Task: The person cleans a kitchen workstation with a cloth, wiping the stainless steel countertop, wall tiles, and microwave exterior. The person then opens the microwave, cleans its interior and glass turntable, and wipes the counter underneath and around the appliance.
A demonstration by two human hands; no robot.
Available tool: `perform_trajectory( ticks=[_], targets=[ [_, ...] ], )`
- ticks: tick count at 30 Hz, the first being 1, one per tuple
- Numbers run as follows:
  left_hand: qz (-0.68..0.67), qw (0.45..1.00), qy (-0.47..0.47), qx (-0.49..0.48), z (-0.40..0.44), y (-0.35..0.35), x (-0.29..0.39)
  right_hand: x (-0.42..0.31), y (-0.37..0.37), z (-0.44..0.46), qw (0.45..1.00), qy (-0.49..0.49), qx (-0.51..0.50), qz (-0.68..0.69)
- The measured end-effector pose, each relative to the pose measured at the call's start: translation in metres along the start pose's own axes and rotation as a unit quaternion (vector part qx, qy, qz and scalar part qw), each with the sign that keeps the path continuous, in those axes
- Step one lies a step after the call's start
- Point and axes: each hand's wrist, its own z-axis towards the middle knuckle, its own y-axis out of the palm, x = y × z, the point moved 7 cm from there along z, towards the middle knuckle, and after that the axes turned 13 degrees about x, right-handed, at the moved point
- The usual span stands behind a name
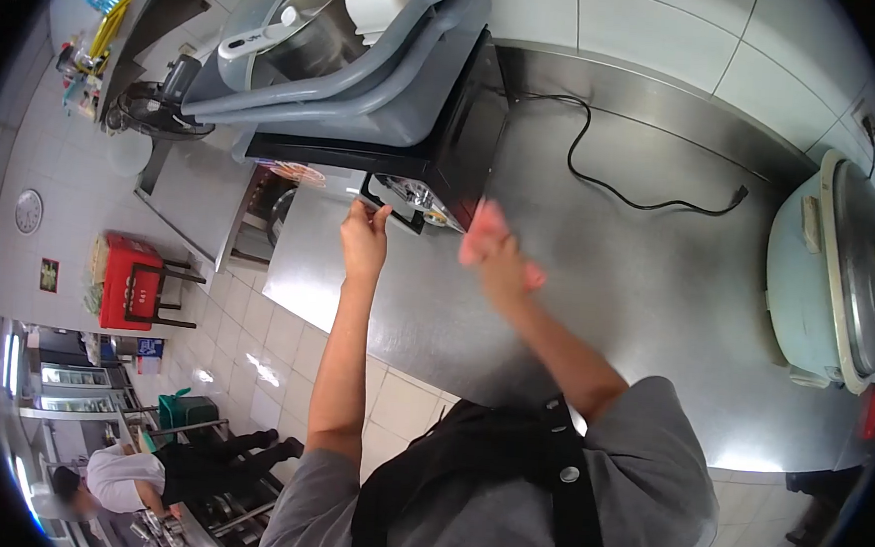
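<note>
A black box-shaped appliance, resembling a microwave or countertop oven, stands on the steel table. My left hand is closed on the edge of a dark-framed panel at its front, which looks like its door. In my right hand is a pink cloth, bunched and blurred by motion. It is at the appliance's front corner, close to the side wall. Whether the cloth presses on the surface I cannot tell.
Stacked grey tubs with a metal pot sit on the appliance. A black power cord lies on the steel table. A pale lidded cooker stands at right. A black fan is at left. Another person works farther back.
</note>
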Motion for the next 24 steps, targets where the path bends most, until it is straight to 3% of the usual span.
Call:
perform_trajectory(
  ticks=[1,2,3,4,5,7,8,10,12,14,15,16,17,18,20,22,23,24],
  targets=[
    [-0.003,1.000,-0.008,-0.004,0.000,0.002,-0.005,-0.045,-0.015,-0.034,0.979,-0.191,-0.011,-0.069],
    [-0.009,1.000,-0.011,-0.001,0.001,0.003,-0.005,-0.072,-0.040,-0.055,0.972,-0.172,-0.104,0.124],
    [-0.006,1.000,-0.003,-0.002,0.001,0.002,-0.003,-0.095,-0.067,-0.068,0.920,-0.142,-0.192,0.312],
    [0.000,1.000,0.004,-0.004,0.000,0.000,-0.004,-0.098,-0.086,-0.065,0.919,-0.144,-0.195,0.310],
    [0.001,1.000,0.001,0.000,0.002,-0.001,-0.007,-0.089,-0.093,-0.056,0.868,-0.006,-0.257,0.426],
    [-0.011,1.000,-0.001,-0.015,0.001,0.003,-0.014,-0.044,-0.077,-0.025,0.727,0.256,-0.262,0.581],
    [-0.008,1.000,-0.008,-0.011,0.000,0.002,-0.016,-0.009,-0.080,-0.001,0.770,0.269,-0.182,0.549],
    [-0.022,0.999,-0.028,-0.013,0.002,0.003,-0.016,0.064,-0.104,0.040,0.953,0.188,0.042,0.235],
    [-0.026,0.999,-0.035,-0.010,0.000,0.005,-0.022,0.071,-0.094,0.036,0.978,0.152,0.141,0.004],
    [-0.041,0.999,-0.034,-0.007,0.001,0.009,-0.025,0.030,-0.062,0.009,0.980,0.125,0.156,0.021],
    [-0.035,0.998,-0.048,-0.019,0.000,0.005,-0.020,0.000,-0.041,-0.004,0.970,0.128,0.156,0.139],
    [-0.031,0.998,-0.055,-0.017,-0.001,-0.001,-0.022,-0.032,-0.017,-0.018,0.920,0.153,0.141,0.333],
    [-0.053,0.997,-0.042,-0.031,-0.002,-0.004,-0.021,-0.065,0.003,-0.029,0.806,0.191,0.114,0.549],
    [-0.077,0.996,-0.024,-0.042,0.000,-0.006,-0.021,-0.100,0.010,-0.036,0.697,0.214,0.067,0.681],
    [-0.070,0.996,-0.004,-0.050,-0.006,-0.025,-0.042,-0.166,-0.002,-0.044,0.723,0.188,-0.168,0.643],
    [-0.095,0.993,-0.068,-0.018,-0.013,-0.061,-0.078,-0.174,0.003,-0.042,0.823,0.085,-0.188,0.530],
    [-0.062,0.996,-0.064,-0.009,-0.021,-0.080,-0.104,-0.149,0.000,-0.033,0.899,-0.005,-0.087,0.429],
    [-0.030,0.998,-0.059,0.001,-0.033,-0.098,-0.132,-0.125,-0.018,-0.023,0.917,0.009,-0.058,0.394]
  ],
)
